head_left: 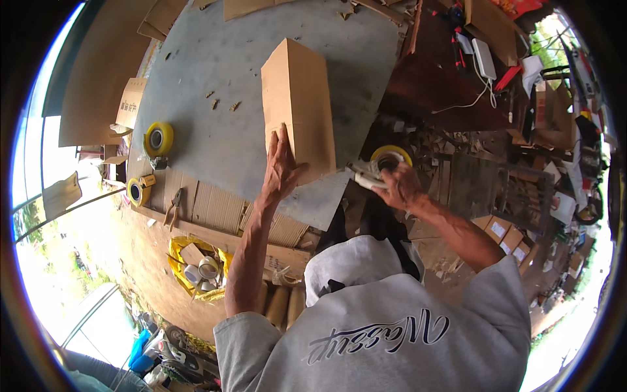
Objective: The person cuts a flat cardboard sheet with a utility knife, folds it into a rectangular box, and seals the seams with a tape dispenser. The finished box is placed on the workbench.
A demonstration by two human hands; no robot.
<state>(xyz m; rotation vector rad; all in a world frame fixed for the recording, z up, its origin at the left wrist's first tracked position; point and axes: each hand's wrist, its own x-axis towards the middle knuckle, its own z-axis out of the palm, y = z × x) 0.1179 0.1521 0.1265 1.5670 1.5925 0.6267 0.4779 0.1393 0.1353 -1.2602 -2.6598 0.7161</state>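
A tall brown cardboard box point(309, 104) stands on the grey tabletop point(215, 72). My left hand point(281, 166) lies against its near side, fingers stretched up one face and the thumb across the edge on another, steadying it. To the right of the box, my right hand point(400, 185) grips a tape dispenser point(369, 175) with a roll of yellow-edged packing tape point(392, 155) in it. The dispenser's front end points at the box's lower right corner; whether it touches I cannot tell. My right fingers are partly hidden behind the dispenser.
At the table's left are two yellow tape rolls point(158, 139) and pliers point(173, 209). Beneath the near edge hangs a yellow bag point(175, 261) with used rolls. A dark red table point(424, 78) bearing a white power strip point(483, 60) stands at the far right. Scraps litter the floor.
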